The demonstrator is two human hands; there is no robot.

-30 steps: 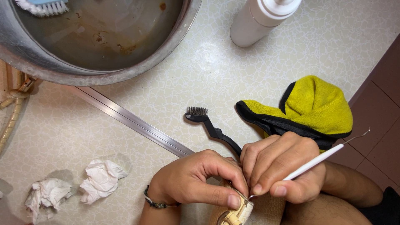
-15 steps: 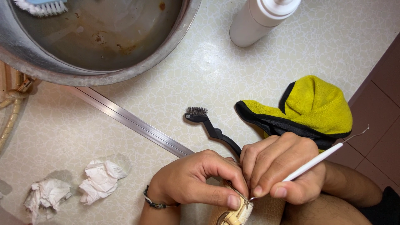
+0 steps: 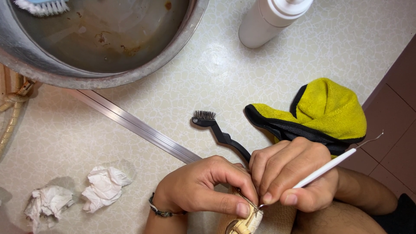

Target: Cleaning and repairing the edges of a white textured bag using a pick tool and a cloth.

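The small cream, ribbed piece (image 3: pixel 248 222) sat low at the bottom edge, just below the black brush (image 3: pixel 219 133), pinched at its top between left thumb and forefinger. It looked light and stiff, small enough to slip, best held by its sides as it was. The right fingers (image 3: pixel 277 190) were clenched around a thin white pick (image 3: pixel 323 170), its tip touching the piece. The left hand (image 3: pixel 203 186) curled in from the wrist with a dark bracelet; the right hand (image 3: pixel 294 177) arched over it, near the yellow cloth (image 3: pixel 327 110), right of the brush.
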